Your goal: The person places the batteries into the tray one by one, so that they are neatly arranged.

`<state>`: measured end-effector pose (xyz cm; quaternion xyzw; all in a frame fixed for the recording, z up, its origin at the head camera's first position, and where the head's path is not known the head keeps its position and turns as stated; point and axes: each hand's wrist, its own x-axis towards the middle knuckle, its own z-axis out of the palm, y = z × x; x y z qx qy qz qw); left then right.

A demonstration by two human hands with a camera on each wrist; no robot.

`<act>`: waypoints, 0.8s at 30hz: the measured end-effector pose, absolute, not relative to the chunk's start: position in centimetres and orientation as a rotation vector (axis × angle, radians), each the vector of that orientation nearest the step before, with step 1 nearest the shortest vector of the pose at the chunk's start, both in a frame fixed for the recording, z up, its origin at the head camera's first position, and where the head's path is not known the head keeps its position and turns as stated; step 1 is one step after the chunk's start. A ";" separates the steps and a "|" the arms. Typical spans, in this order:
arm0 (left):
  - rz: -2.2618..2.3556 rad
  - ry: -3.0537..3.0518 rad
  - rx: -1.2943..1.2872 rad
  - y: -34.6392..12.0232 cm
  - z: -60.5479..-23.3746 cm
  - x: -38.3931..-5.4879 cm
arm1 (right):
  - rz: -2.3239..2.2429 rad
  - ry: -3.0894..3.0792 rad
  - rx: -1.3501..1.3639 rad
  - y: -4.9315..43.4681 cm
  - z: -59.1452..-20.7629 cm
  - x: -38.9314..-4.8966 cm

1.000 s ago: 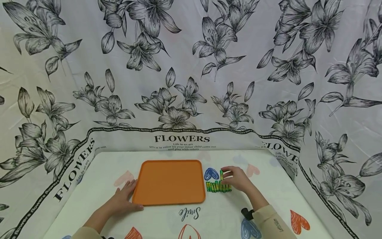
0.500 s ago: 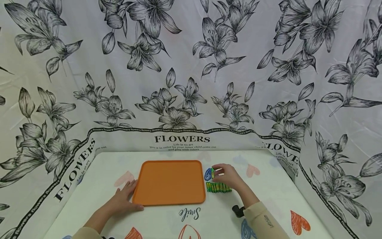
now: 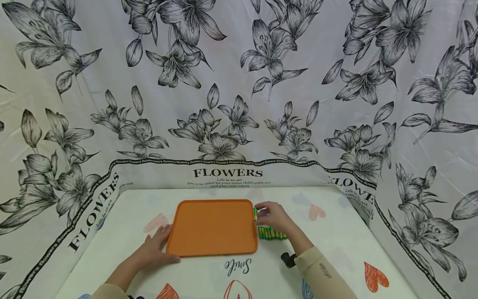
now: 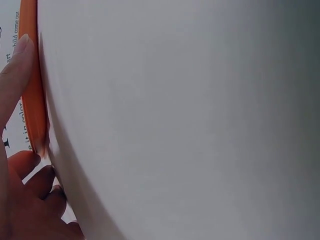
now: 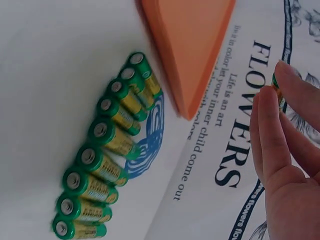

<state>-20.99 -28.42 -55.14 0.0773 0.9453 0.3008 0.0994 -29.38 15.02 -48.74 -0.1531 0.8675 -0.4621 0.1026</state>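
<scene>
My right hand [image 3: 275, 216] pinches one small green and yellow battery [image 3: 255, 214] between thumb and fingers, right at the right rim of the orange tray [image 3: 213, 228]. In the right wrist view the fingers mostly cover this battery [image 5: 277, 86]. Just nearer to me, several matching batteries [image 3: 271, 234] lie side by side in a row to the right of the tray; their silver ends [image 5: 101, 130] show in the right wrist view. My left hand [image 3: 154, 248] rests against the tray's near left corner, fingers along its left side and thumb along its front edge.
A white cloth printed with hearts [image 3: 375, 277] and lettering covers the table. Behind and at both sides hangs a flower-printed curtain [image 3: 231, 124]. A black object [image 3: 288, 260] sits at the right wrist.
My right hand lifts the battery away from above the row and carries it left to the tray's right rim. The left hand and tray stay put.
</scene>
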 end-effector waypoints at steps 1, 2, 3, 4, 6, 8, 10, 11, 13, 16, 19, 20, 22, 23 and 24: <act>0.895 2.789 0.219 -28.4 -55.1 -21.0 | -1.363 2.554 -0.452 14.8 -48.7 -29.4; 0.896 2.786 0.216 -28.4 -55.1 -21.0 | -1.361 2.551 -0.454 14.5 -48.7 -29.5; 0.898 2.784 0.212 -28.5 -55.1 -20.9 | -1.358 2.549 -0.453 14.3 -48.7 -29.5; 0.901 2.780 0.205 -28.5 -55.1 -20.9 | -1.357 2.546 -0.452 14.0 -48.7 -29.5; 0.907 2.777 0.198 -28.5 -55.2 -20.9 | -1.361 2.537 -0.449 13.5 -48.6 -29.7; 0.912 2.779 0.209 -28.6 -55.3 -20.9 | -1.355 2.536 -0.456 13.0 -48.6 -29.8; 0.923 2.775 0.202 -28.6 -55.3 -20.9 | -1.350 2.532 -0.469 12.6 -48.6 -30.0; 0.924 2.777 0.205 -28.6 -55.4 -20.9 | -1.343 2.536 -0.474 12.4 -48.7 -30.0; 0.923 2.782 0.211 -28.6 -55.5 -21.0 | -1.334 2.537 -0.486 12.0 -48.9 -30.2; 0.910 2.785 0.202 -28.6 -55.5 -21.0 | -1.334 2.526 -0.490 11.4 -49.1 -30.4; 0.910 2.781 0.211 -28.5 -55.4 -20.9 | -1.338 2.506 -0.483 10.8 -49.0 -30.4; 0.912 2.777 0.205 -28.5 -55.3 -20.9 | -1.339 2.500 -0.484 10.6 -49.0 -30.5; 0.909 2.780 0.209 -28.5 -55.3 -20.9 | -1.339 2.495 -0.486 10.2 -49.1 -30.5; 0.911 2.780 0.213 -28.5 -55.2 -20.9 | -1.343 2.493 -0.485 9.9 -49.1 -30.5; 0.907 2.785 0.216 -28.5 -55.3 -21.0 | -1.347 2.491 -0.489 9.7 -49.2 -30.6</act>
